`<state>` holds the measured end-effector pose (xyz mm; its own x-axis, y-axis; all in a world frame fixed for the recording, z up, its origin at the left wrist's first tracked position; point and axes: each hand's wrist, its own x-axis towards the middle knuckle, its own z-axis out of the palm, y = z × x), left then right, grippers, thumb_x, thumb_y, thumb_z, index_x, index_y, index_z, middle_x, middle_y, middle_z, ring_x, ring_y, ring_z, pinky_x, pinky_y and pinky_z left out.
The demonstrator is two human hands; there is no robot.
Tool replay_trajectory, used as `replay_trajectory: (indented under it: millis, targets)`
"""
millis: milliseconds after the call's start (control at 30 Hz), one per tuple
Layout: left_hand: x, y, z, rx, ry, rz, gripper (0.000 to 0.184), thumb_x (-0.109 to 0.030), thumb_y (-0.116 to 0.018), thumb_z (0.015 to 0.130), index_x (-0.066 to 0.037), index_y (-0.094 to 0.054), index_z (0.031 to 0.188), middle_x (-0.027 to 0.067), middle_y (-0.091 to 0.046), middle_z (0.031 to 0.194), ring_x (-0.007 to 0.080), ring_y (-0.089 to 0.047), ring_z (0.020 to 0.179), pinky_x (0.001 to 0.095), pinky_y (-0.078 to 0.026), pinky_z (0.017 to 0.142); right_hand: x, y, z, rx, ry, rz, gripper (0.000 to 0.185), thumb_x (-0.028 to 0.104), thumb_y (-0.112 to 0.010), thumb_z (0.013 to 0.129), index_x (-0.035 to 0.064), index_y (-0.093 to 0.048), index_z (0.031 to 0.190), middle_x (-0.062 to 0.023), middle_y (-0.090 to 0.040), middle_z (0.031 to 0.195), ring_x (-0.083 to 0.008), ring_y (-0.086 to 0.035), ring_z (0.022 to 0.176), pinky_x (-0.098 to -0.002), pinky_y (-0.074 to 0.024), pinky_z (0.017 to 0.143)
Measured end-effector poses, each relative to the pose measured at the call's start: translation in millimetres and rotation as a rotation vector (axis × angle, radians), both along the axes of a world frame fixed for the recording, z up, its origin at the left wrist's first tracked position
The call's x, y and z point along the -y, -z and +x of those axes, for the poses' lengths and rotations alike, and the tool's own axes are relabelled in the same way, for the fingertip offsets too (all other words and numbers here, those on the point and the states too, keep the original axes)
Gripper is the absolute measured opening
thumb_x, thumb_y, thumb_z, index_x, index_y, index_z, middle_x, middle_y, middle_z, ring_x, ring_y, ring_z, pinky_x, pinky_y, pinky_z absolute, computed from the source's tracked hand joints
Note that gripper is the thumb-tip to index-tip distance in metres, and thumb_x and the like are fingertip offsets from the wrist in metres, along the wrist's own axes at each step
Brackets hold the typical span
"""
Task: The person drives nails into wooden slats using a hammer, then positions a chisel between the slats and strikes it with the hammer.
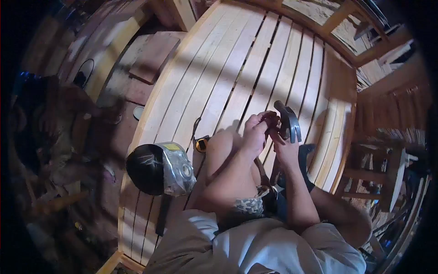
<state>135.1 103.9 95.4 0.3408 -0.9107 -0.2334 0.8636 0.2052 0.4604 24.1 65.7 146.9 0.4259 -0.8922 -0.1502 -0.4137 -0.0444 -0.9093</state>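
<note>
Both my hands are close together above the slatted wooden surface (pixel 228 68) where I sit. The fingers of my left hand (pixel 256 130) are pinched together on something small and dark that I cannot make out. Right beside it, my right hand (pixel 285 145) is closed around a claw hammer (pixel 290 122). Its dark steel head stands out above the hand, claw toward me; most of the handle is hidden. A yellow and black tape measure (pixel 201 144) lies on the slats left of my bent knee.
To the left sit a round black object (pixel 145 169) and a clear plastic package (pixel 177 169) with a yellow label. Raised wooden edging (pixel 157 98) borders the slats. Timber framing (pixel 337 20) stands beyond the far end, and a wooden stand (pixel 394 178) is at the right. The left side is dim.
</note>
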Motion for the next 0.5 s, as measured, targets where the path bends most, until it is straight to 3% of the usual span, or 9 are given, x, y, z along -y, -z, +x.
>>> replay_trajectory:
  millis: [100,233,400,500]
  targets:
    - [-1,-2,-5,0.043,-0.011,-0.037,0.027,-0.002,-0.058,0.094,0.005,-0.060,0.120,0.0120,-0.068,0.113,0.0180,-0.066,0.105,0.0285,-0.050,0.097,-1,6,-19,-0.146,-0.037,-0.069,0.022,0.019,-0.068,0.089,0.0023,-0.065,0.103,-0.0106,-0.066,0.094,-0.0223,-0.065,0.087,-0.0370,-0.0507,0.075]
    - [-4,0,-3,0.007,0.043,-0.207,0.028,-0.002,-0.056,0.096,0.005,-0.062,0.122,0.0120,-0.068,0.118,0.0164,-0.065,0.109,0.0296,-0.047,0.102,-6,2,-31,-0.152,-0.045,-0.079,0.020,0.022,-0.069,0.088,0.0047,-0.067,0.098,-0.0110,-0.067,0.096,-0.0272,-0.066,0.088,-0.0386,-0.0507,0.078]
    - [-13,-15,-8,0.055,0.091,-0.205,0.027,-0.002,-0.056,0.097,0.005,-0.062,0.122,0.0108,-0.070,0.114,0.0171,-0.066,0.106,0.0304,-0.050,0.098,-15,-1,-40,-0.119,-0.034,-0.124,0.021,0.023,-0.070,0.088,0.0053,-0.068,0.098,-0.0093,-0.069,0.091,-0.0265,-0.068,0.086,-0.0387,-0.0530,0.077]
    - [-18,1,-13,0.082,0.159,-0.230,0.027,-0.001,-0.057,0.096,0.005,-0.062,0.122,0.0122,-0.069,0.115,0.0189,-0.067,0.105,0.0315,-0.052,0.096,-19,-5,-42,-0.048,-0.033,-0.104,0.021,0.021,-0.071,0.087,0.0049,-0.067,0.100,-0.0101,-0.069,0.091,-0.0261,-0.069,0.086,-0.0380,-0.0540,0.075]
